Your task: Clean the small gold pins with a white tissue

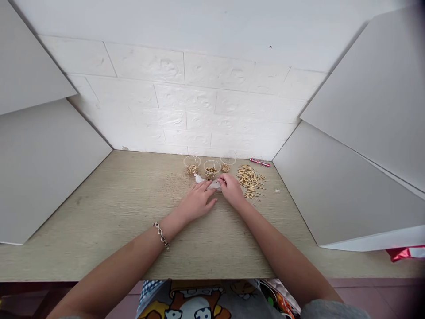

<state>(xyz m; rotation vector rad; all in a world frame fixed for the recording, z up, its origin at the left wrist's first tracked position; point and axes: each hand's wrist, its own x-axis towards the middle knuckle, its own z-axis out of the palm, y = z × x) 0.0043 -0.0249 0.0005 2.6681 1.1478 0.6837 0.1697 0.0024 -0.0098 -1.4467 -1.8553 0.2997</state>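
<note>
The left hand (195,203) lies with loosely spread fingers on a white tissue (214,184) on the table (133,212). The right hand (231,190) pinches its fingers together at the tissue's right end, beside clear plastic cups (211,170).

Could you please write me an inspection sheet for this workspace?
Surface: tabletop wood-grained, fine specks scattered left of the cups.
Job's things: three clear cups holding small golden pieces; loose golden sticks; crumpled white sheet.
Clutter: red tube, white scrap.
Grip: left hand palm down at the sheet; right hand fingers bent over it, hold unclear.
Cables: nothing seen on the tabletop.
Surroundings: white brick-patterned wall behind, grey panels both sides.
</note>
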